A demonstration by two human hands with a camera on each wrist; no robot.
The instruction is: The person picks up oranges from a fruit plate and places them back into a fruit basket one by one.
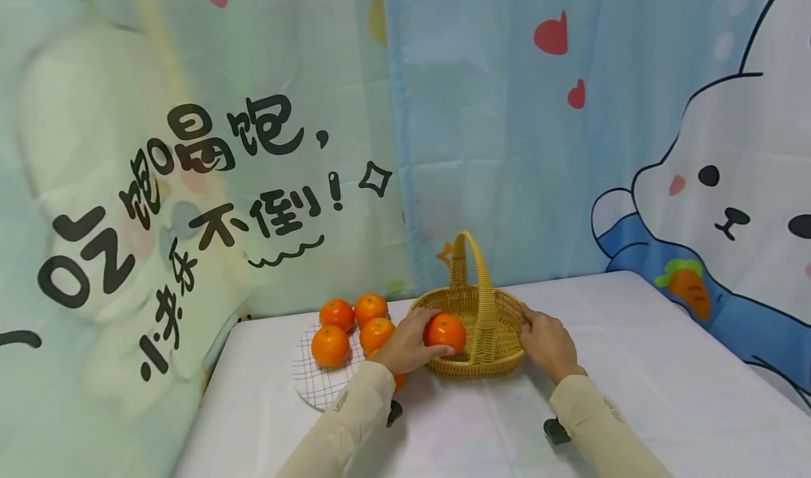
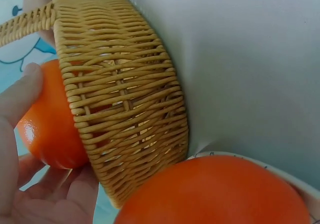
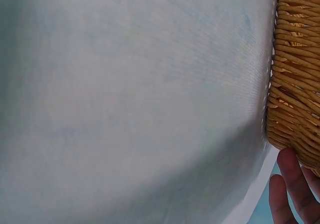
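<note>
My left hand point(image 1: 408, 344) holds an orange point(image 1: 445, 334), fingers and thumb around it, at the left rim of a wicker basket point(image 1: 469, 372). In the left wrist view this orange point(image 2: 52, 119) is partly hidden behind the woven wall. My right hand point(image 1: 550, 343) grips the basket's right rim; its fingertips point(image 3: 288, 159) touch the outer weave in the right wrist view. Several more oranges point(image 1: 330, 346) lie on a round white plate with a grid pattern point(image 1: 310, 383) left of the basket. One of them point(image 2: 215, 196) looms close below the left wrist camera.
The basket's tall arched handle point(image 1: 485, 302) rises over its middle. A white cloth covers the table point(image 1: 665, 365). Behind it hangs a printed curtain point(image 1: 494, 147) with cartoon figures and lettering. Small dark pieces point(image 1: 557, 431) show at both wrists.
</note>
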